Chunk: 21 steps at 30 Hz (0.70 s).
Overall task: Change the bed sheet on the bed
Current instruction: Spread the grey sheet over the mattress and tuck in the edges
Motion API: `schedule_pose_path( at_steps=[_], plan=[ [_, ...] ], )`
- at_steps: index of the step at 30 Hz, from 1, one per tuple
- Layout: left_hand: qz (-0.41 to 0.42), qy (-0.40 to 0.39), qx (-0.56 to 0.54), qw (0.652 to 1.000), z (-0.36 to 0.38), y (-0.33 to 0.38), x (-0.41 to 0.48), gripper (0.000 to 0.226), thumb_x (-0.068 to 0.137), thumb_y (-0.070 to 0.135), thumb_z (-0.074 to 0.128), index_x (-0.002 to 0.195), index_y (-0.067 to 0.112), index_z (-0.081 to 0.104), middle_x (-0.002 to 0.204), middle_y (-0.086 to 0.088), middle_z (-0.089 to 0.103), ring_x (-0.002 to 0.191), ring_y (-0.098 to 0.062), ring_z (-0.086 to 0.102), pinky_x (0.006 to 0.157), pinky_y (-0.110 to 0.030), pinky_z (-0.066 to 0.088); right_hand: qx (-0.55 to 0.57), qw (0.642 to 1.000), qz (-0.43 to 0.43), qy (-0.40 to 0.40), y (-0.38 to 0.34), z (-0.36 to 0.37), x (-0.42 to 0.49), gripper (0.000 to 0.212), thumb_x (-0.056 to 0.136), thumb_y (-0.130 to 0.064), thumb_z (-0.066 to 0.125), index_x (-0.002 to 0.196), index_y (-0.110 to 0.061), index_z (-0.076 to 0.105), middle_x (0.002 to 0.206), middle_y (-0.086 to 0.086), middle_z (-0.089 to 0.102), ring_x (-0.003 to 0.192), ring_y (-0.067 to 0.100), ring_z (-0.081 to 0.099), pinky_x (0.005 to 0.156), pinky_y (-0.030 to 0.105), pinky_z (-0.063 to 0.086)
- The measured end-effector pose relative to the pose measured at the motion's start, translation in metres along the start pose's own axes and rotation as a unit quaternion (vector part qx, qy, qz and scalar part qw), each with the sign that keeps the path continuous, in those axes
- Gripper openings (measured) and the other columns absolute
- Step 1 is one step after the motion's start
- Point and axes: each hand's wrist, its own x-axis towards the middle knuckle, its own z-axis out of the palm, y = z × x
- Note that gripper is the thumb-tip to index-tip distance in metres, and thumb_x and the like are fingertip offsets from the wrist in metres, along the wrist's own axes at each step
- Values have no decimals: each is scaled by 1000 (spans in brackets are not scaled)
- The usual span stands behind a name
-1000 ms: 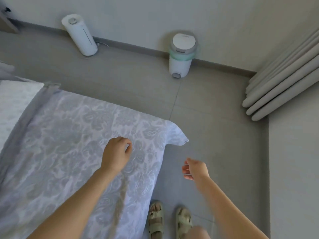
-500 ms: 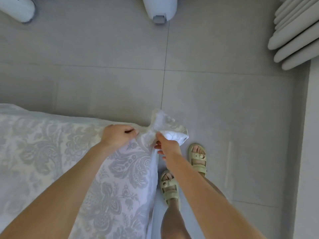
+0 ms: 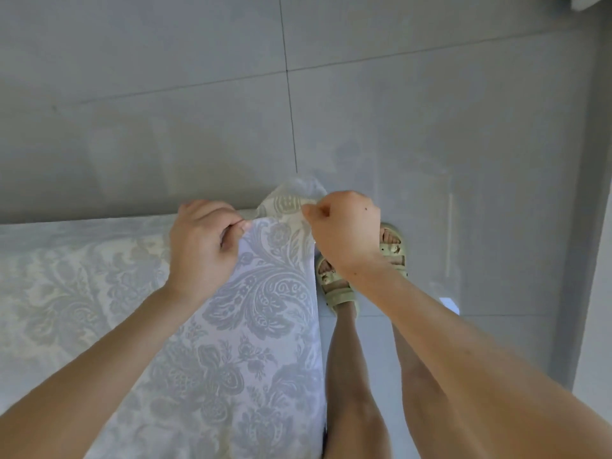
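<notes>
A white bed sheet (image 3: 265, 309) with a grey floral pattern covers the bed in the lower left of the head view. Its corner (image 3: 291, 203) is lifted into a peak over the bed's corner. My left hand (image 3: 202, 246) pinches the sheet's edge just left of that peak, fingers curled on the cloth. My right hand (image 3: 344, 230) grips the corner from the right, fist closed round the fabric. Both hands sit close together above the bed's corner.
Grey tiled floor (image 3: 364, 111) spreads beyond and to the right of the bed. My feet in pale green sandals (image 3: 334, 283) stand right beside the bed's side. A light wall base (image 3: 592, 226) runs down the right edge.
My head has tilted further down and closer; the appliances and curtain have left the view. Both hands went from hanging empty to gripping the sheet's corner and have raised it.
</notes>
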Motion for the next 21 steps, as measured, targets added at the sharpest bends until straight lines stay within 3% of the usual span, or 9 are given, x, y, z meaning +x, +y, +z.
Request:
schedule_pose_path(
  at_steps=[3, 7, 9, 11, 14, 17, 19, 20, 21],
  plan=[
    [9, -24, 33, 999, 15, -8, 16, 21, 82, 12, 60, 62, 5, 63, 63, -3, 60, 66, -17, 49, 70, -25, 25, -72, 997, -3, 7, 2, 10, 26, 45, 90, -19, 48, 53, -14, 24, 52, 0, 26, 47, 14, 20, 47, 29, 13],
    [2, -121, 65, 990, 50, -26, 15, 18, 79, 16, 59, 64, 12, 68, 70, 0, 67, 67, -28, 59, 70, -31, 31, -109, 992, 5, -55, 19, 54, 48, 43, 92, -19, 46, 54, -15, 26, 53, -2, 29, 50, 16, 28, 46, 28, 15],
    [-2, -143, 65, 988, 52, -32, 13, 23, 82, 30, 55, 75, 15, 71, 81, 2, 71, 76, -29, 62, 73, -36, 40, -25, 997, 22, -73, 32, 63, 44, 47, 95, -31, 45, 53, -14, 34, 53, 0, 37, 54, 18, 36, 47, 28, 20],
    [-5, -156, 59, 986, 47, -35, 15, 37, 84, 42, 50, 90, 14, 72, 92, -1, 71, 85, -29, 62, 77, -40, 45, 78, 989, 96, -77, 46, 60, 32, 55, 98, -44, 37, 61, -5, 51, 65, 9, 57, 59, 20, 46, 53, 28, 32],
    [-2, -175, 33, 984, 36, -35, 16, 51, 85, 52, 42, 98, 13, 71, 97, -4, 70, 91, -29, 61, 79, -34, 43, 179, 940, 253, -142, 67, 59, 0, 59, 92, -54, 40, 86, -1, 63, 81, 11, 63, 73, 21, 55, 69, 34, 46],
    [-64, -225, -26, 972, 24, -34, 13, 37, 85, 60, 43, 89, 32, 67, 87, 24, 68, 90, -11, 57, 75, -19, 38, 259, 856, 348, -282, 71, 68, -38, 60, 85, -57, 55, 117, -6, 62, 108, 2, 67, 99, 18, 61, 90, 31, 46],
    [-104, -301, -21, 948, 19, -36, 11, 31, 84, 67, 41, 77, 42, 59, 77, 32, 64, 83, -5, 55, 73, -17, 41, 346, 816, 321, -333, 67, 75, -62, 39, 88, -49, 58, 108, -17, 65, 105, -7, 66, 99, 8, 60, 84, 16, 43],
    [-111, -329, -19, 938, 17, -38, 11, 42, 78, 74, 34, 74, 40, 59, 79, 26, 66, 82, -7, 57, 75, -23, 44, 365, 824, 290, -322, 62, 80, -72, 21, 90, -41, 60, 96, -22, 66, 90, -12, 66, 86, 3, 60, 73, 10, 42],
    [-125, -348, -19, 929, 15, -41, 10, 54, 71, 78, 27, 73, 37, 61, 82, 18, 68, 81, -9, 60, 76, -30, 46, 352, 853, 253, -290, 58, 87, -79, 15, 91, -33, 61, 80, -23, 65, 74, -12, 62, 72, 3, 56, 63, 11, 41]
  ],
)
